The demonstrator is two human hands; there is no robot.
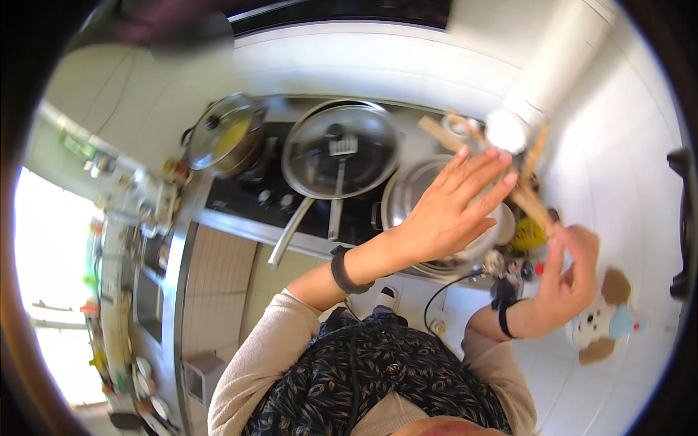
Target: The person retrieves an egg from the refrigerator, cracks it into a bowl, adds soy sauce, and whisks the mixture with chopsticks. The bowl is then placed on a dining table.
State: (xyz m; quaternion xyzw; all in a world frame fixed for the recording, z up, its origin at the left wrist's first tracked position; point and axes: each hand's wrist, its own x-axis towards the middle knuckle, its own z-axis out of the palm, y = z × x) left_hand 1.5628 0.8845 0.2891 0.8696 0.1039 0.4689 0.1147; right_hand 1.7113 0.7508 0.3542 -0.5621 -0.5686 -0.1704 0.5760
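Observation:
My left hand (452, 207) is raised above a stainless steel pot (406, 185), palm down with its fingers apart, and nothing shows in it. At the right my right hand (572, 272) pinches the end of a light wooden utensil (534, 207), whose far part runs up behind my left fingertips and is blurred. More wooden utensils (439, 133) stick out near a white round object (505, 132) behind my left hand. A wide pan with a glass lid (311, 158) sits on the black stove (234, 199), and a slotted metal turner (341, 180) lies across the lid.
Left on the stove stands a pot with a glass lid (221, 133). The pan's metal handle (292, 231) juts past the counter edge. A yellow container (529, 234) and small jars stand at the right. A sink (148, 294) is set in the counter at the left.

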